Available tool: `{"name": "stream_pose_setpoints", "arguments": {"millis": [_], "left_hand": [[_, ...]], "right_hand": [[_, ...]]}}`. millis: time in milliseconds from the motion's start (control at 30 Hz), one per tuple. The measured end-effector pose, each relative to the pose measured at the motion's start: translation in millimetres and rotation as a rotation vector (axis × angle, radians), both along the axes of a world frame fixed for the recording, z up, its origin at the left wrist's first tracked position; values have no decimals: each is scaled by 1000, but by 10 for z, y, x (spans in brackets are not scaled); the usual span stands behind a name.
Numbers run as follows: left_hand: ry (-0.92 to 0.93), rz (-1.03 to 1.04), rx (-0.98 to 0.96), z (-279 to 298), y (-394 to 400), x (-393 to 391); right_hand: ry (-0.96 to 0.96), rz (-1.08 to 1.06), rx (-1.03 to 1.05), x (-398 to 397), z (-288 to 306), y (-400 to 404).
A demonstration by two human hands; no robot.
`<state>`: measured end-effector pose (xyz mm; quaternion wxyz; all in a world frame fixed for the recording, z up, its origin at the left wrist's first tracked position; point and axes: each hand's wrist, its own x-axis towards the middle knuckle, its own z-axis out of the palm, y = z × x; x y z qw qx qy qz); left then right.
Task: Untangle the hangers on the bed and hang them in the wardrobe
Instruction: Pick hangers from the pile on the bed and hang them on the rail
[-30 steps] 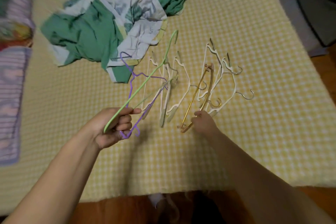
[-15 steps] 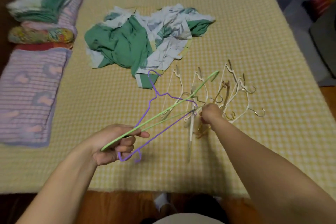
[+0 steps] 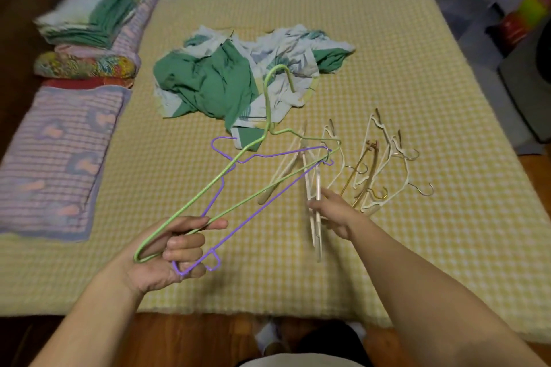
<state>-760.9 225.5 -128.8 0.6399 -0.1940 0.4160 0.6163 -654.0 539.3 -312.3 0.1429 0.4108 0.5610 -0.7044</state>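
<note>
The right hand (image 3: pixel 331 214) now grips a cream hanger (image 3: pixel 316 217) lifted from the pile, while the left hand (image 3: pixel 167 256) still grips 2 freed wire hangers (image 3: pixel 226 188).

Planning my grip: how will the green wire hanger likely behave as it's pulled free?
The green wire hanger looks thin, so probably light and springy, flexing slightly. Its far corner crosses the purple hanger, so it may snag. The left hand grips both, suggesting little weight.

No readable text, labels or numbers anywhere in view.
</note>
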Motion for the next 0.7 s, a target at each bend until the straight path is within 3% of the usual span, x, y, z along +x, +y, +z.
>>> {"name": "stream_pose_setpoints", "arguments": {"millis": [100,167,300,533,700], "left_hand": [[31,-20,-7,6,-101,-12],[76,-14,-42,-18,-158,-26],[190,52,-145,-83,-266,-72],[233,74,-189,-200,-508,-125],[374,96,-266,-277,-733,-224]], "right_hand": [[19,-56,68,-31,-22,-199],[6,-51,263,-60,-8,-251],[-179,210,850,65,142,-178],[-491,524,1351,228,386,145],[-605,448,1407,309,461,395]]}}
